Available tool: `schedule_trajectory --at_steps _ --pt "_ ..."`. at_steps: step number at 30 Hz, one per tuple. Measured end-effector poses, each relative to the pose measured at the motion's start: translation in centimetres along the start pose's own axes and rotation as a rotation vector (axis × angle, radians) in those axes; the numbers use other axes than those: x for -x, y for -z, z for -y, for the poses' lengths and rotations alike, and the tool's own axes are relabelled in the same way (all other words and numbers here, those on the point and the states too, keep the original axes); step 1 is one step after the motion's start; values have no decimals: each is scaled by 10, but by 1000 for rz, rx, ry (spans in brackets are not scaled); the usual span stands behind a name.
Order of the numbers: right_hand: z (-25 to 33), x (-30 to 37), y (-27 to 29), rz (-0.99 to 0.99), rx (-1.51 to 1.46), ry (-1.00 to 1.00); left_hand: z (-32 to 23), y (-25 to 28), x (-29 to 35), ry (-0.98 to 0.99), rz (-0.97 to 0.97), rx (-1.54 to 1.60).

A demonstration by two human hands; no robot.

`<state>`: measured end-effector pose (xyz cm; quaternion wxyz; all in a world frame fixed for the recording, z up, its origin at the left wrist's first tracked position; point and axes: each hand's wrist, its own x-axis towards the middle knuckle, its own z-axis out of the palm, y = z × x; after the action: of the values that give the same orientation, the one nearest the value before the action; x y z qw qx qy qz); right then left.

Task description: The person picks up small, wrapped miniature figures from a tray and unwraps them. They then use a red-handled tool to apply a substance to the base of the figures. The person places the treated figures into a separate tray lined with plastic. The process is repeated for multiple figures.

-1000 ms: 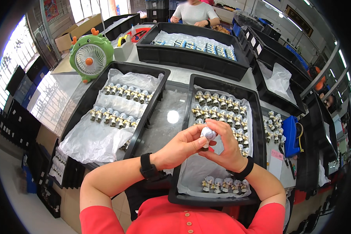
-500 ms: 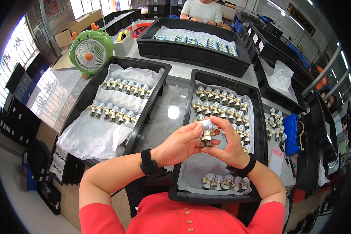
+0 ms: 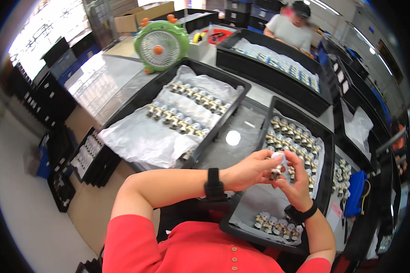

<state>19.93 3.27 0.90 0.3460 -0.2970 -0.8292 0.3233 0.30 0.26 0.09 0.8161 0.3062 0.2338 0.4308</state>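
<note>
Head view: left hand (image 3: 250,171) and right hand (image 3: 299,186) pinch a small pale-haired, plastic-looking figurine (image 3: 276,172); I judge slack pressure could drop it onto white-and-gold figurine rows (image 3: 298,133) toward one o'clock.

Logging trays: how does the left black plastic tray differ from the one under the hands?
The left tray has crumpled white sheeting over its near end; the right tray has pale-haired figurines there. The left shows two long rows, the right more. Both are lined.

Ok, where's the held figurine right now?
In the head view, the figurine is right of centre, held between the left hand and right hand over the black tray beneath them, with rows of similar figurines just beyond it.
</note>
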Motion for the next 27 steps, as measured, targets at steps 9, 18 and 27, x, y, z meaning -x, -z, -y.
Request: schedule_trajectory --at_steps 9,18,27 --pt "-9 5 -10 94 -108 -35 -54 -43 78 -150 124 -868" --pt "46 -13 -40 405 -281 -199 -86 -8 205 263 -146 -694" --pt "98 -99 -129 426 204 579 -77 26 232 149 -277 -944"
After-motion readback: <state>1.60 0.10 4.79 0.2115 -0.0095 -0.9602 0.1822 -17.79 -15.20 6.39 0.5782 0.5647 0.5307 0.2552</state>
